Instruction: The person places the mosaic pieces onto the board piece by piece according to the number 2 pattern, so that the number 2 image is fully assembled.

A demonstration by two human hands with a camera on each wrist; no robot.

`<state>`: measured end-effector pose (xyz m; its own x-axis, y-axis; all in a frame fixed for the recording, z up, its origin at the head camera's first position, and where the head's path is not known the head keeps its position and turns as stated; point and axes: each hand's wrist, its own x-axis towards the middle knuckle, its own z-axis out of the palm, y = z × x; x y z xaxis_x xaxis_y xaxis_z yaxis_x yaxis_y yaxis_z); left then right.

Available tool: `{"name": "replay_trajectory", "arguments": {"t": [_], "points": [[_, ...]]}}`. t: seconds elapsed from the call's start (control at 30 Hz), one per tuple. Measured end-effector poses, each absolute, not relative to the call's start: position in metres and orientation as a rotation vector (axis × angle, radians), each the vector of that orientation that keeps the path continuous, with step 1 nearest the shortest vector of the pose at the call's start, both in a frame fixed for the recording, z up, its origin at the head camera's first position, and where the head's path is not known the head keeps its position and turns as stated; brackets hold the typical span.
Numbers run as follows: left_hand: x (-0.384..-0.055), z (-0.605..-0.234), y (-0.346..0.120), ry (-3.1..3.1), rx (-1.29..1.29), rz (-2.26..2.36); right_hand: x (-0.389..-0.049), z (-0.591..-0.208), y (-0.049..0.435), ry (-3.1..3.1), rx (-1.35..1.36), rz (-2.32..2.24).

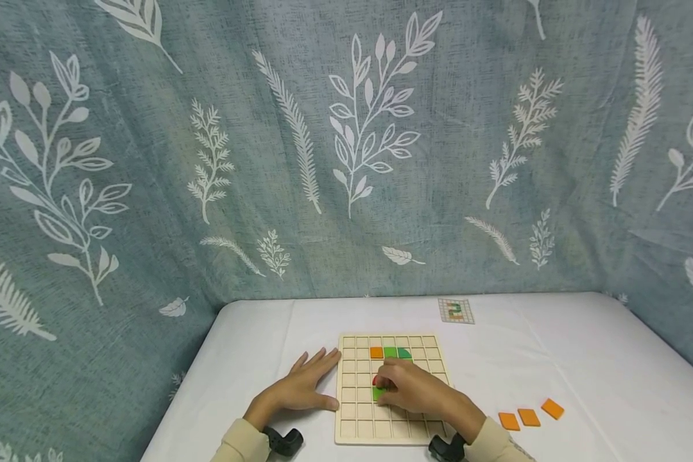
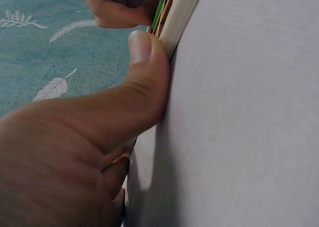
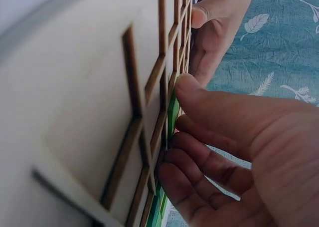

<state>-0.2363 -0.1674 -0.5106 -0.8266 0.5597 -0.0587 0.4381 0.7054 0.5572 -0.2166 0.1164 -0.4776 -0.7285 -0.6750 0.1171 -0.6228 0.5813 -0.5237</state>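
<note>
A pale wooden grid board point(image 1: 355, 428) lies on the white table. My left hand point(image 1: 303, 388) rests at its left side, fingers spread, with thumb and fingertips touching the edge; the thumb point(image 2: 142, 52) shows against the rim in the left wrist view. Over the middle of the board, my right hand point(image 1: 412, 385) pinches a green tile point(image 3: 173, 110) between thumb and curled forefinger, at a grid square. Just above that tile a bit of a red piece point(image 1: 374, 380) shows, mostly hidden by the fingers. An orange tile point(image 1: 376, 352), a green square tile point(image 1: 390, 352) and a rounded darker green tile point(image 1: 404, 352) sit in an upper row.
Three loose orange tiles point(image 1: 529, 418) lie on the table to the right of the board. Behind the board is a small gridded card point(image 1: 456, 311) with a coloured pattern. A blue-green leaf-print curtain point(image 1: 323, 256) hangs around the table's back and sides.
</note>
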Motion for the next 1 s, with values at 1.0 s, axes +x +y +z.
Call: {"name": "replay_trajectory", "arguments": {"t": [1.0], "points": [[-0.238,-0.511,-0.168,2.683,0.82,0.796,-0.172,-0.444,0.245,2.895,-1.104,-0.871]]}}
